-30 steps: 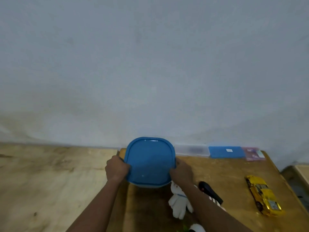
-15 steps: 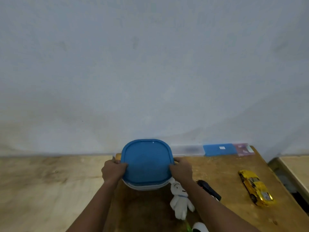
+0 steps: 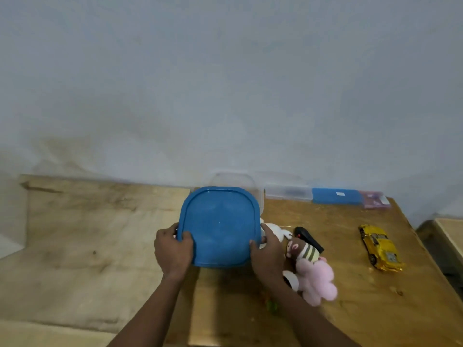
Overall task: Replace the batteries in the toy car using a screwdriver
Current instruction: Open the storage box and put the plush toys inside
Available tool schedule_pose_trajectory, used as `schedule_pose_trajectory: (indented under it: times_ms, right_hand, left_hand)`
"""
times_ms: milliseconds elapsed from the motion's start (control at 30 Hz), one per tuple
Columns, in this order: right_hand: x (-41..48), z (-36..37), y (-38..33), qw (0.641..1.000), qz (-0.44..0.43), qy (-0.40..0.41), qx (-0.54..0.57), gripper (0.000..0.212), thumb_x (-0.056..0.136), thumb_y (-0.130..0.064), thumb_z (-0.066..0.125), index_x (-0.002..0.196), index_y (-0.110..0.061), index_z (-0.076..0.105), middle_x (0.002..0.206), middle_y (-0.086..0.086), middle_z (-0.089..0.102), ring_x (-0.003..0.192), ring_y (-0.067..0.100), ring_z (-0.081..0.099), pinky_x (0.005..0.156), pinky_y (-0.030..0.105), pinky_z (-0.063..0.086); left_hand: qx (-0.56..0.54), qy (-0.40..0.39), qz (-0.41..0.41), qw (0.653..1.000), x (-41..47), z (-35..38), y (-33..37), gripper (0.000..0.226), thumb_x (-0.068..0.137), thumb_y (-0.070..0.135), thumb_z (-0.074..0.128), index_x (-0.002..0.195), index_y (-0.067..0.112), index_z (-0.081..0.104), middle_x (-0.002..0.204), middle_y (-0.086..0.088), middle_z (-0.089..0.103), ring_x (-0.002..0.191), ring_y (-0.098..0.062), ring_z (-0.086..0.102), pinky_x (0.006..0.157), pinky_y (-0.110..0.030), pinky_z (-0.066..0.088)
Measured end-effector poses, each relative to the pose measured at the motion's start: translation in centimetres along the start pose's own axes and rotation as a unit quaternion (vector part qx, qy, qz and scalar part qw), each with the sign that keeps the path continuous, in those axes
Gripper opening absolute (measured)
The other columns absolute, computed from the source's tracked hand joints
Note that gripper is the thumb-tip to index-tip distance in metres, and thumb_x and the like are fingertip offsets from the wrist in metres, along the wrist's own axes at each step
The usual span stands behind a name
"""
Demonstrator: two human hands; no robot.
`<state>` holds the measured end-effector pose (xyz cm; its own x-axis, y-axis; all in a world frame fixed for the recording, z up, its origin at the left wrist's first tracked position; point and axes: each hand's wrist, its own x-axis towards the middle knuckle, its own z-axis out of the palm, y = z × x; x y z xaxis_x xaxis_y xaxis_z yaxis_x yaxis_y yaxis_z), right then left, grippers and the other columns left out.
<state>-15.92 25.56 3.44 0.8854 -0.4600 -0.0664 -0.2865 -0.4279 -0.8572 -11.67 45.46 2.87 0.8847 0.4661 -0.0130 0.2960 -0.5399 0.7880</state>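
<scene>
Both hands hold the blue lid [image 3: 219, 225]. The left hand [image 3: 172, 251] grips its left edge and the right hand [image 3: 268, 254] grips its right edge. Soft toys [image 3: 313, 271] lie just right of the lid. The yellow toy car [image 3: 379, 247] sits on the wooden table [image 3: 363, 309], far to the right of the lid. Small flat boxes [image 3: 335, 196] line the wall behind.
</scene>
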Motion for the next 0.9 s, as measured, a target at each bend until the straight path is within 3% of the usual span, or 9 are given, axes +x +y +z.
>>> schedule_pose_trajectory:
  times_ms: [133,333,500,700,800,900]
  right_hand:
    - [-5.0,-0.8,2.1,0.997,-0.031,-0.065,-0.027,0.054,0.09,-0.014,0.064,0.141,-0.015,0.05,0.135,0.002,0.058,0.125,0.02,0.052,0.103,0.031,0.04]
    - [-9.2,-0.1,5.0,0.985,-0.008,-0.154,-0.083,0.036,0.09,-0.025,0.067,0.124,-0.012,0.066,0.126,0.008,0.064,0.115,0.022,0.059,0.092,0.029,0.047]
    - [-10.2,0.6,5.8,0.964,0.014,-0.226,-0.139,0.043,0.092,-0.028,0.066,0.132,-0.013,0.061,0.136,0.006,0.059,0.124,0.021,0.055,0.1,0.03,0.044]
    - [-9.4,1.9,5.1,0.935,0.023,-0.281,-0.215,0.059,0.087,-0.025,0.064,0.143,-0.015,0.05,0.142,0.008,0.054,0.124,0.024,0.055,0.097,0.035,0.05]
    - [-8.7,2.4,4.6,0.927,0.026,-0.286,-0.239,0.062,0.087,-0.027,0.063,0.146,-0.017,0.045,0.143,0.007,0.052,0.122,0.023,0.056,0.091,0.032,0.051]
    - [-7.7,2.2,4.0,0.946,0.005,-0.241,-0.217,0.055,0.09,-0.027,0.063,0.142,-0.017,0.049,0.142,0.005,0.053,0.125,0.021,0.053,0.098,0.032,0.046]
  left_hand:
    - [0.044,-0.004,-0.014,0.999,-4.6,-2.4,-3.4,0.044,0.09,0.014,0.061,0.133,0.005,0.064,0.12,-0.018,0.061,0.105,-0.037,0.061,0.091,-0.047,0.052]
    - [0.134,-0.024,-0.022,0.99,-8.8,-4.6,-8.2,0.047,0.086,0.019,0.06,0.132,0.016,0.066,0.119,-0.013,0.07,0.101,-0.035,0.066,0.087,-0.05,0.058]
    - [0.085,-0.095,-0.059,0.99,-9.8,-5.0,-8.8,0.06,0.078,0.012,0.064,0.137,0.014,0.061,0.125,-0.013,0.069,0.111,-0.036,0.064,0.093,-0.046,0.056]
    - [0.09,-0.163,-0.103,0.977,-8.0,-3.6,-9.8,0.067,0.076,0.024,0.07,0.142,0.022,0.057,0.126,-0.011,0.068,0.115,-0.036,0.061,0.098,-0.048,0.053]
    - [0.129,-0.147,-0.087,0.977,-7.4,-2.8,-9.6,0.06,0.076,0.028,0.069,0.136,0.024,0.06,0.128,-0.01,0.064,0.118,-0.037,0.056,0.098,-0.053,0.05]
    - [0.113,-0.105,-0.04,0.987,-7.2,-1.1,-8.7,0.053,0.079,0.025,0.067,0.132,0.02,0.062,0.139,-0.013,0.052,0.127,-0.039,0.046,0.103,-0.055,0.04]
